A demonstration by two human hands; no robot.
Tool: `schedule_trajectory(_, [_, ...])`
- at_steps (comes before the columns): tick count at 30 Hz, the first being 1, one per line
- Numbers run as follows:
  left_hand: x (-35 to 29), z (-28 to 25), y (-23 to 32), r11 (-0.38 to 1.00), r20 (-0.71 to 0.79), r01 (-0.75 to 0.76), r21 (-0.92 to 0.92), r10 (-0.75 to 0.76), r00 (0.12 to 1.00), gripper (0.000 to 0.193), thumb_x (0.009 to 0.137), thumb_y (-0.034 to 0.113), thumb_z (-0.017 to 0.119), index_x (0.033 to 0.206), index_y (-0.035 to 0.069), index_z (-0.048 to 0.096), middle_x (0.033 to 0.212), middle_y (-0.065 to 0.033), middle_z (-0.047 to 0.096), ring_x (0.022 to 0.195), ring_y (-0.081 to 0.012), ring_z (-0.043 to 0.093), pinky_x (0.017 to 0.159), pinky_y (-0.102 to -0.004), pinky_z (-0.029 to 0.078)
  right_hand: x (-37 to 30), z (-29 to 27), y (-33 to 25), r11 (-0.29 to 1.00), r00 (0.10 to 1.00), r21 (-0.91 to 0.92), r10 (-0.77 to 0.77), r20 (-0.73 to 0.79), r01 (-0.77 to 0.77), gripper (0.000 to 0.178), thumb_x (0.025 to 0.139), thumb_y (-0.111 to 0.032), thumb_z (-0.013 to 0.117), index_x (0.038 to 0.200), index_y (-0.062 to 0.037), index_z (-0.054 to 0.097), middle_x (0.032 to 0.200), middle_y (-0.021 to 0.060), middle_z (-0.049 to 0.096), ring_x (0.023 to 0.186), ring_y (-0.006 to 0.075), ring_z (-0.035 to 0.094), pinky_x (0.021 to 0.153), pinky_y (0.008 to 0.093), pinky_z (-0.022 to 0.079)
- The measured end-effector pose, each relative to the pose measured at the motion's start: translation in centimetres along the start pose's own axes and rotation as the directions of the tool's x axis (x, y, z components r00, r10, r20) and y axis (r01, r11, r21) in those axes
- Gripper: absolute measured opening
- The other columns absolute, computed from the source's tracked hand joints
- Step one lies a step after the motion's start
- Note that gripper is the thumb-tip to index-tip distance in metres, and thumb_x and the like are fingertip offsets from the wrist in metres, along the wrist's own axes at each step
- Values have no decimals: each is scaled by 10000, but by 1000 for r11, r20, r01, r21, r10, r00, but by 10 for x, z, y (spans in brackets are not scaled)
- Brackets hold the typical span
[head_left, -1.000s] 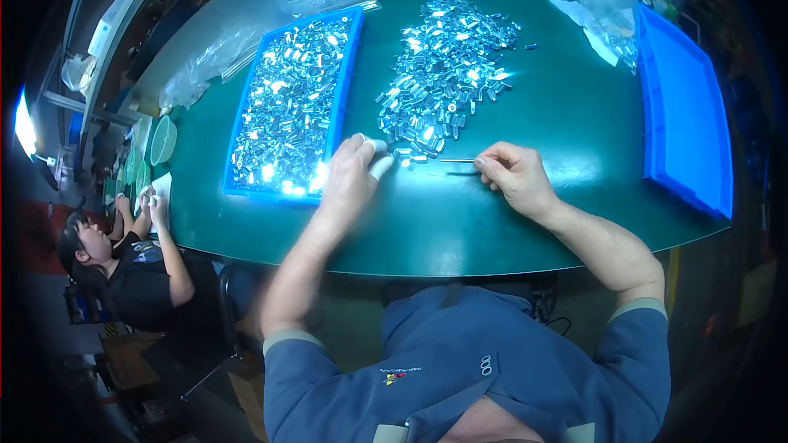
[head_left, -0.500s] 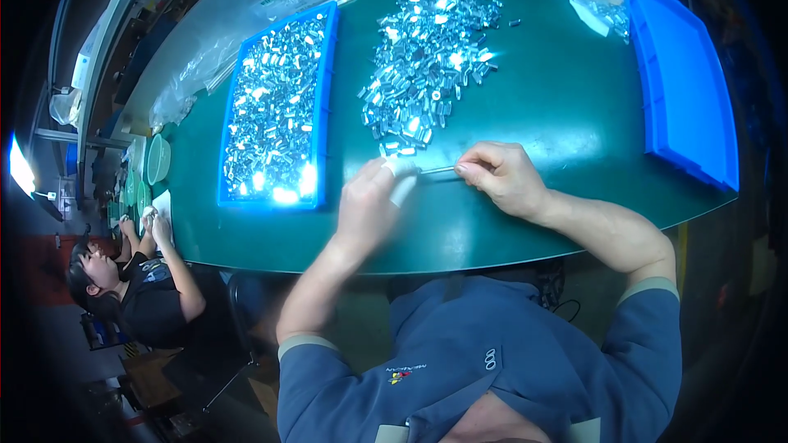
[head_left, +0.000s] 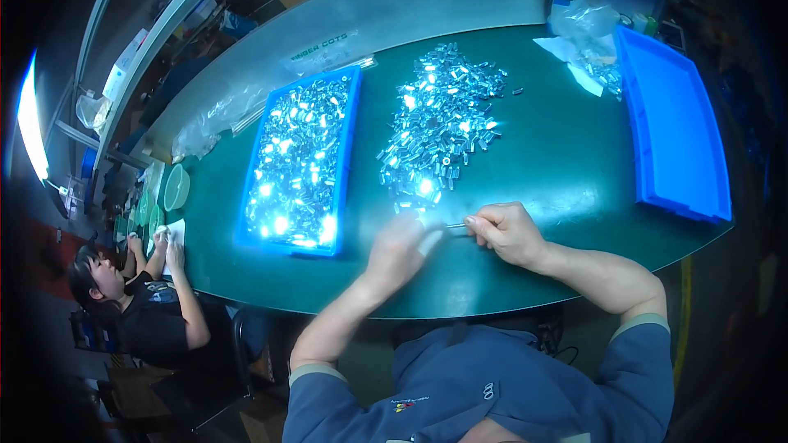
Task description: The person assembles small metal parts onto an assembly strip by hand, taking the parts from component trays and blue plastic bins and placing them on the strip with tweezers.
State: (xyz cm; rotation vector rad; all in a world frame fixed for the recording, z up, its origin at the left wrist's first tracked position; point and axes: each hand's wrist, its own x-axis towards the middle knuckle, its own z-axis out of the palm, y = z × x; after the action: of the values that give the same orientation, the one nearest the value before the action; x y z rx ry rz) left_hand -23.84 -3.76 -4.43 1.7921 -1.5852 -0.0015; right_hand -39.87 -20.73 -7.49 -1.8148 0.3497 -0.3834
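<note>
The right hand (head_left: 510, 235) points to ten o'clock, pinching a rod (head_left: 456, 226). The left hand (head_left: 398, 250) is blurred; its fingers I cannot tell.

Cool, bluish light falls brightly on the green desk (head_left: 509, 148), leaving a pale patch of glare right of centre. Heaped metal pieces (head_left: 439, 119) and those inside the filled blue tray (head_left: 346, 160) flare into white spots. At far left a tube lamp (head_left: 31, 119) glows overexposed; the floor (head_left: 710, 320) is dim. Blur smears the left hand (head_left: 396, 254), while the right hand (head_left: 506, 235) looks crisper. Fisheye distortion bows the desk's front edge, and the corners turn black.
</note>
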Motion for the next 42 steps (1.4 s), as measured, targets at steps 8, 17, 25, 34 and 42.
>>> schedule_trajectory(8, [-1,3,-5,998,61,-40,-43,43,997,185,823,51,792,978,46,693,869,-132,658,803,-342,644,702,-434,518,3,2,-2,996,990,6,86,111,-88,361,1026,-288,622,806,-23,728,627,53,665,545,127,610,517,309,473])
schedule_trajectory(17, [-3,-96,-102,908,-303,223,354,-114,946,127,872,56,769,988,42,719,914,-111,725,801,-233,707,730,-355,559,6,-5,0,977,987,143,154,39,-158,362,1049,-297,604,827,-30,707,663,6,638,581,58,561,530,218,444])
schedule_trajectory(25, [6,-100,-109,877,-278,258,406,-150,949,225,842,95,773,1056,66,711,980,-150,710,935,-340,685,831,-436,545,5,-5,1,975,986,144,164,41,-169,358,1042,-302,614,836,-25,709,668,8,639,586,57,561,532,218,444])
schedule_trajectory(34, [-14,-33,-54,952,75,37,303,-62,995,323,806,35,784,1120,53,708,945,-113,654,889,-315,642,769,-407,521,7,-5,1,979,989,144,138,56,-145,329,1038,-288,622,868,-22,715,680,13,648,586,62,559,533,225,448])
schedule_trajectory(42, [-17,-26,-55,948,-6,113,298,-117,993,233,802,10,787,1018,27,703,877,-110,638,826,-307,634,720,-404,505,2,0,4,998,998,61,33,45,-36,314,1009,-262,655,824,-13,703,662,39,649,573,105,568,525,306,441])
